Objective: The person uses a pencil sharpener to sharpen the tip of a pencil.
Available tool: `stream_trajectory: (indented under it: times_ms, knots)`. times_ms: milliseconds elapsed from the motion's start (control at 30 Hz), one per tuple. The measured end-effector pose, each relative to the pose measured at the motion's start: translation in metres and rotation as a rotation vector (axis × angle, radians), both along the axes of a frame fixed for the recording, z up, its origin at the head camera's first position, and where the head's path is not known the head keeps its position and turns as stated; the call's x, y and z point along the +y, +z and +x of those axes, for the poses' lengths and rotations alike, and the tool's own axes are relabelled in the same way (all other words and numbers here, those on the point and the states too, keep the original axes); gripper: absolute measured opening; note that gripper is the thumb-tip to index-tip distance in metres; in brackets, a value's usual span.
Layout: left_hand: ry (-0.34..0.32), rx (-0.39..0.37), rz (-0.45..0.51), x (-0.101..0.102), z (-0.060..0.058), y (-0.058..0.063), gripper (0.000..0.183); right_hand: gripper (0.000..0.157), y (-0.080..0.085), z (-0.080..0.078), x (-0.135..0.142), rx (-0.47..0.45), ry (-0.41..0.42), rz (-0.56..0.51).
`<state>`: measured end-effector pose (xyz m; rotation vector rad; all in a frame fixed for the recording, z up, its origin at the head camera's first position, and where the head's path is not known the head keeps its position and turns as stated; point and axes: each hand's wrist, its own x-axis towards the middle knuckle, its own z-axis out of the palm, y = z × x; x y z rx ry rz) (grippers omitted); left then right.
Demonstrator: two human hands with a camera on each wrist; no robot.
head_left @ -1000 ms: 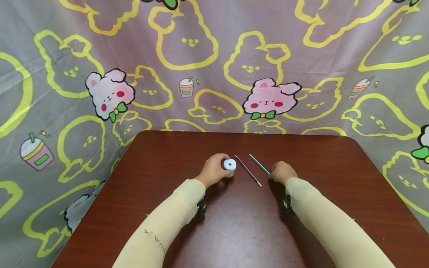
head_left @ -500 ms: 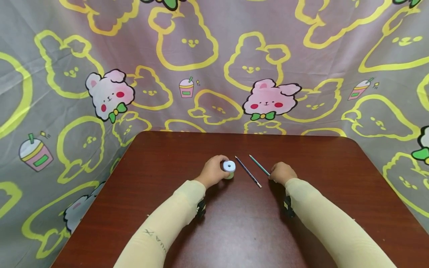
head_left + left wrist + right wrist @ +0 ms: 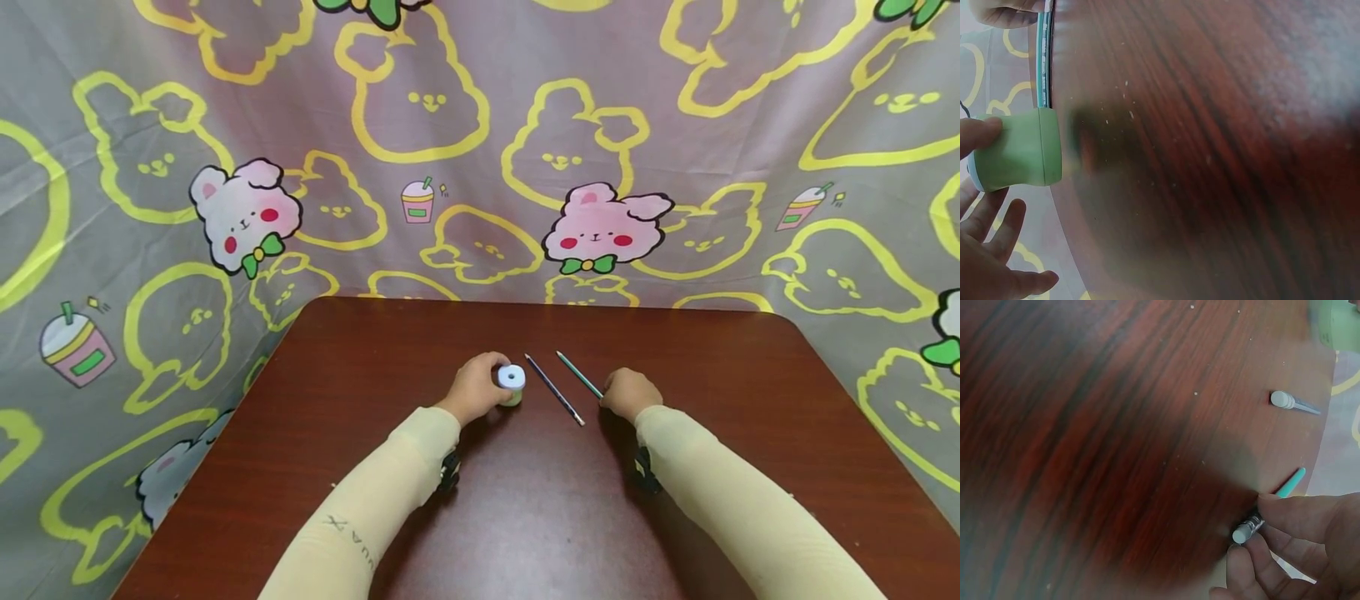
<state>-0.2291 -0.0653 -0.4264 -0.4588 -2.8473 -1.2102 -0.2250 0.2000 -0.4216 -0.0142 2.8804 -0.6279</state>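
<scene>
My left hand [image 3: 475,390] grips a small pencil sharpener [image 3: 1019,150] with a green body. Its pale top [image 3: 512,377] has a round hole and faces up in the head view. The thumb lies on one side of it and fingers on the other, some of them spread in the left wrist view. My right hand [image 3: 632,393] pinches a teal pencil [image 3: 577,372] near its eraser end [image 3: 1242,534], between thumb and fingers. The pencil's tip points away from me. Between the hands a dark blue pencil [image 3: 553,389] lies on the table, its white eraser [image 3: 1282,399] towards me.
The brown wooden table [image 3: 540,517] has rounded far corners. Behind it and at both sides hangs a grey-pink curtain [image 3: 480,167] with cartoon rabbits. Both forearms in cream sleeves [image 3: 360,500] reach over the near part of the table.
The whole head view has shifted slightly, with the scene lying a little lower. Both hands keep their holds on the sharpener and the teal pencil, and the dark pencil stays in place.
</scene>
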Motion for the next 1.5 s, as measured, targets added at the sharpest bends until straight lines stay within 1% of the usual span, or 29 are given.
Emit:
stream_trajectory:
  times_ms: [233, 333, 533, 733, 933, 1067, 1167, 1333, 1400, 1500]
  knots:
    - [0.003, -0.007, -0.007, 0.004, 0.0, 0.0, 0.042, 0.019, -0.002, -0.001, 0.002, 0.015, 0.002, 0.012]
    - [-0.001, -0.006, -0.001, 0.004, -0.001, -0.001, 0.041, 0.019, -0.001, 0.0, 0.001, 0.015, 0.006, 0.01]
    - [-0.009, -0.009, 0.0, 0.006, -0.001, -0.005, 0.041, 0.021, -0.003, 0.001, 0.001, 0.017, 0.004, 0.016]
    - [0.005, -0.011, 0.018, 0.008, 0.0, -0.008, 0.04, 0.021, -0.001, 0.004, 0.0, 0.012, -0.006, 0.014]
    - [0.009, -0.012, 0.035, 0.009, -0.001, -0.012, 0.04, 0.02, -0.002, 0.003, 0.002, 0.011, -0.018, 0.005]
    - [0.007, -0.011, 0.039, 0.009, -0.002, -0.015, 0.039, 0.019, 0.002, 0.004, 0.001, 0.016, -0.015, 0.012]
    - [-0.003, -0.019, 0.06, 0.007, -0.001, -0.017, 0.042, 0.018, 0.002, 0.006, 0.0, 0.013, -0.011, 0.014]
    - [-0.043, -0.055, 0.119, 0.001, 0.001, -0.02, 0.057, 0.022, 0.0, 0.007, 0.002, 0.013, 0.003, 0.029]
    - [-0.052, -0.059, 0.122, -0.003, 0.003, -0.018, 0.061, 0.026, 0.0, 0.008, 0.004, 0.023, 0.005, 0.037]
    - [-0.038, -0.049, 0.087, -0.012, 0.006, -0.012, 0.059, 0.033, 0.001, 0.008, 0.007, 0.064, 0.009, 0.041]
